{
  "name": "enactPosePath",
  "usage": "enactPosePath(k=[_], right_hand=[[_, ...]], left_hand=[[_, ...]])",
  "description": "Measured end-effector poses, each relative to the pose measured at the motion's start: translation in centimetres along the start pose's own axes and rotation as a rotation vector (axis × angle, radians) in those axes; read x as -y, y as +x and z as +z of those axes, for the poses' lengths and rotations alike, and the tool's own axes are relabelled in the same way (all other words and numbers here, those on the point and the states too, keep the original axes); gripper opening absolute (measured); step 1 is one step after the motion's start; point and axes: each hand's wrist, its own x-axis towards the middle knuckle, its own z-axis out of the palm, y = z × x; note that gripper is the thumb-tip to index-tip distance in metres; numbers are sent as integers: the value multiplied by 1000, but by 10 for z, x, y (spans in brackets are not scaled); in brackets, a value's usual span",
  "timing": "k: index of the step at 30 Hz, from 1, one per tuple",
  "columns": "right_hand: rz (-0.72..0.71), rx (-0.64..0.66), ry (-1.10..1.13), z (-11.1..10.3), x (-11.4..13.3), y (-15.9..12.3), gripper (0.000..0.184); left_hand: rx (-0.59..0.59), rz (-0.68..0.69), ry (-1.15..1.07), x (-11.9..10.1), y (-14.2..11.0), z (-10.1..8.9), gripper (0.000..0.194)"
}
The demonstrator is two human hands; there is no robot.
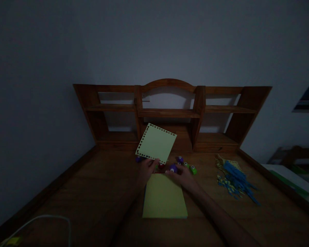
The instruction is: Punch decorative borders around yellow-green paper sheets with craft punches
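A pale yellow sheet of paper (156, 142) is raised and tilted, with small shaped holes punched along several of its edges. Its lower edge is pinched in my left hand (145, 171). My right hand (182, 175) has its fingers around a purple craft punch (173, 168), close to the sheet's lower right corner. Below both hands lies a stack of yellow paper (165, 199). Behind them sit a red punch (160, 166), partly hidden by my left hand, another purple punch (180, 159), a green punch (193, 169) and a dark purple punch (138, 159).
A wooden shelf unit (170, 113) stands at the back of the wooden desk (92, 192). To the right is a pile of blue and yellow paper scraps (234, 176). A white cable (54, 216) curves at the front left, beside a yellow object (14, 240).
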Motion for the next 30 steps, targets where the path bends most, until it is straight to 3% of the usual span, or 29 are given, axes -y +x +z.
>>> enactPosePath(k=[14, 19, 23, 30], right_hand=[[-90, 165, -3, 4, 9, -5, 30], [-107, 188, -1, 6, 5, -5, 32], [-111, 185, -31, 4, 13, -7, 30], [-100, 178, -26, 4, 17, -9, 31]], left_hand=[[225, -42, -45, 2, -5, 0, 33], [328, -137, 4, -7, -15, -3, 49], [300, -136, 47, -11, -17, -5, 50], [146, -70, 56, -15, -15, 0, 44]])
